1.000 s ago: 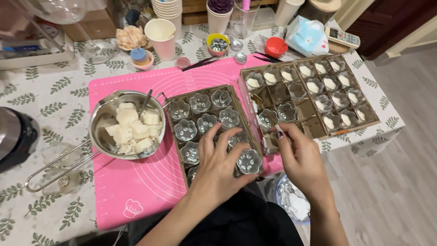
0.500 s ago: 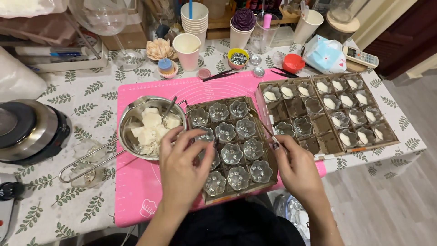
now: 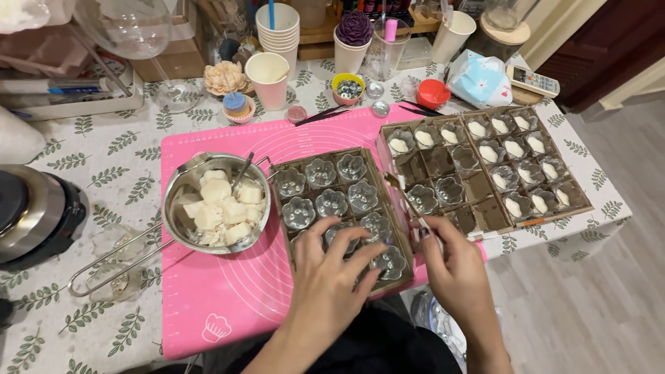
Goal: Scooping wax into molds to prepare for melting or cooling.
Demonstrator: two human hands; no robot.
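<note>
My left hand lies spread over the near rows of a cardboard grid tray, fingertips resting on clear flower-shaped glass cups set in its cells. Beside that tray's right edge, my right hand pinches a thin metal tool that points up and away. A second cardboard tray to the right holds more cups, many filled with white wax.
A steel pot of white wax chunks sits on the pink mat, left of the tray. A dark round appliance stands at the left edge. Paper cups, small dishes and a remote crowd the back. The table ends at the right.
My left hand has come back from the tray's upper left cups to its near rows. The view has shifted a little; my right hand keeps the tool in place.
</note>
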